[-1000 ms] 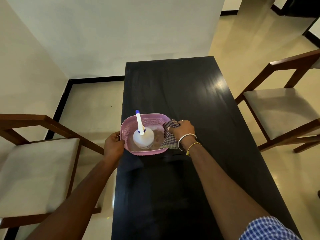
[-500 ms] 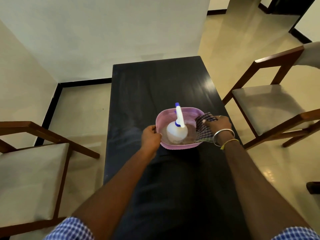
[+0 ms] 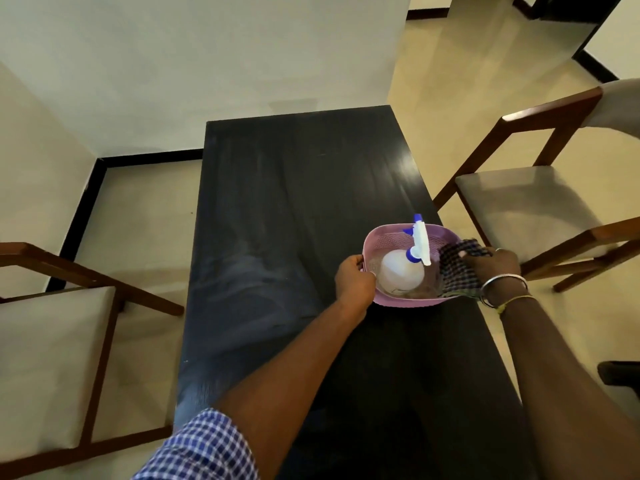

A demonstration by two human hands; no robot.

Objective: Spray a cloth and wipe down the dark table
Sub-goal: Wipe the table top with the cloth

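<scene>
**Opening stage: basket held at the right edge of the tabletop.**
I see the dark tabletop (image 3: 294,202), dull-streaked on its left half. At its right edge is the basket (image 3: 382,237), with the bottle (image 3: 401,270) upright inside and the cloth (image 3: 457,268) draped over its right rim. My left hand (image 3: 355,280) has its fingers curled round the left rim, and my right hand (image 3: 495,265) clamps the cloth. By my reading, spraying and wiping both remain to do.

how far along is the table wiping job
Done: nothing; the dark table looks smeary. In hand: left hand grips the pink plastic basket, right hand holds the dark checked cloth draped over its rim. Left: white blue-nozzled spray bottle sits in the basket; spraying and wiping remain.
</scene>
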